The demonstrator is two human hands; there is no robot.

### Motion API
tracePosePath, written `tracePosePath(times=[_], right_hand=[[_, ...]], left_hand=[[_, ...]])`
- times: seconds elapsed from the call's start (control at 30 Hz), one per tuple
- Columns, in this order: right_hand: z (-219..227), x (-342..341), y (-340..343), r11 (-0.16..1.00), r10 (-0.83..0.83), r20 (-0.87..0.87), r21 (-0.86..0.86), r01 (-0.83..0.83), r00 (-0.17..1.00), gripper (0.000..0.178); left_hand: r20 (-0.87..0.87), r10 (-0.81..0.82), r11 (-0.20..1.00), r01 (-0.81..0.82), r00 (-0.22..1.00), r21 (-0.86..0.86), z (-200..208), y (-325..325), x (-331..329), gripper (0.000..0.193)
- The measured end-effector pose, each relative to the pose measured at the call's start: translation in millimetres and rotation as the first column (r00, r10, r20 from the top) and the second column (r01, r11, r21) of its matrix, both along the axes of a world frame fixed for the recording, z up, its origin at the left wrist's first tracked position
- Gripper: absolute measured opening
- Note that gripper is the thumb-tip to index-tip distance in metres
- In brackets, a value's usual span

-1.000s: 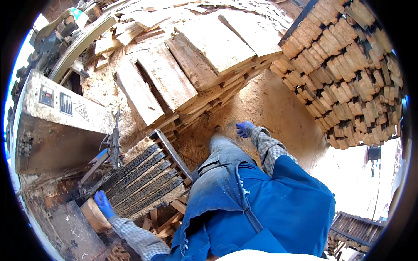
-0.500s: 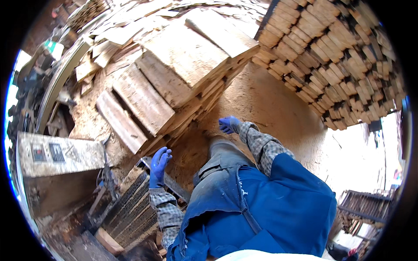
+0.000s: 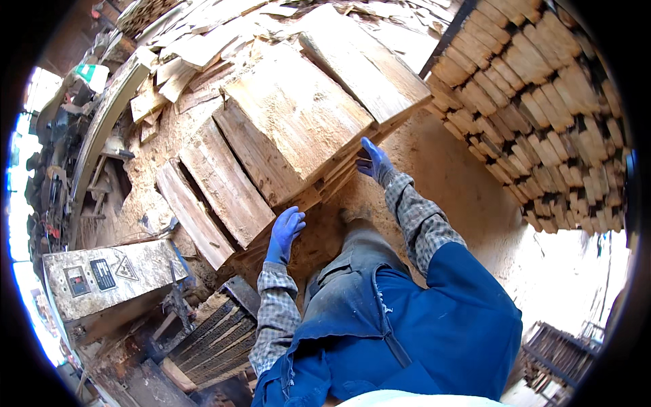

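A stack of rough-sawn planks, dusted with sawdust, lies in front of me with its ends facing my hands. My left hand, in a purple-blue glove, is open with its fingers stretched toward the end of a narrower plank. My right hand, gloved alike, is open beside the near right corner of the widest board, its fingers reaching up. Whether its fingertips touch the board edge I cannot tell. Neither hand holds anything.
A tall pile of sawn timber rises at the right. A dusty metal control box stands at the left, above a dark slatted metal frame. Sawdust covers the floor. Loose offcuts lie behind the stack.
Both hands have moved forward to the plank stack. My right hand has risen to the board ends, its fingers now more extended; my left hand has come away from the slatted frame.
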State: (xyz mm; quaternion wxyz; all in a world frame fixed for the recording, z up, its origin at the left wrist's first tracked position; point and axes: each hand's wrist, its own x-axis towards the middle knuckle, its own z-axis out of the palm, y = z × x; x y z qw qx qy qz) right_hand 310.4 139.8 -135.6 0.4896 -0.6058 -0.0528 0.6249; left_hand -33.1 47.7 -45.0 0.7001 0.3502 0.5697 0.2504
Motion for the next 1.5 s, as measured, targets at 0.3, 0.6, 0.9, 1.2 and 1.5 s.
tracePosePath(times=[0.3, 0.6, 0.9, 1.2, 1.5], right_hand=[[2, 5, 55, 0.997, 0.076, 0.112, -0.034, -0.072, 0.991, 0.049], [131, -20, 71, 0.607, 0.385, 0.922, -0.215, -0.765, 0.047, 0.039], [47, -44, 295, 0.536, -0.283, 0.851, -0.243, -0.808, -0.443, 0.066], [47, -110, 460, 0.422, -0.401, 0.769, -0.328, -0.845, -0.499, 0.067], [43, -125, 474, 0.466, -0.465, 0.819, -0.095, -0.88, -0.335, 0.047]], left_hand=[[0.039, 0.191, 0.981, -0.19, 0.981, -0.027, -32, -11, 10, 0.046], [0.175, 0.321, 0.942, -0.333, 0.931, 0.045, -60, -7, 41, 0.047], [0.232, 0.396, 0.915, -0.36, 0.888, -0.184, -44, 24, 92, 0.063], [0.461, 0.61, 0.792, -0.464, 0.645, -0.398, -67, 50, 125, 0.082], [0.367, 0.612, 0.789, -0.571, 0.7, -0.227, -84, 32, 87, 0.083]])
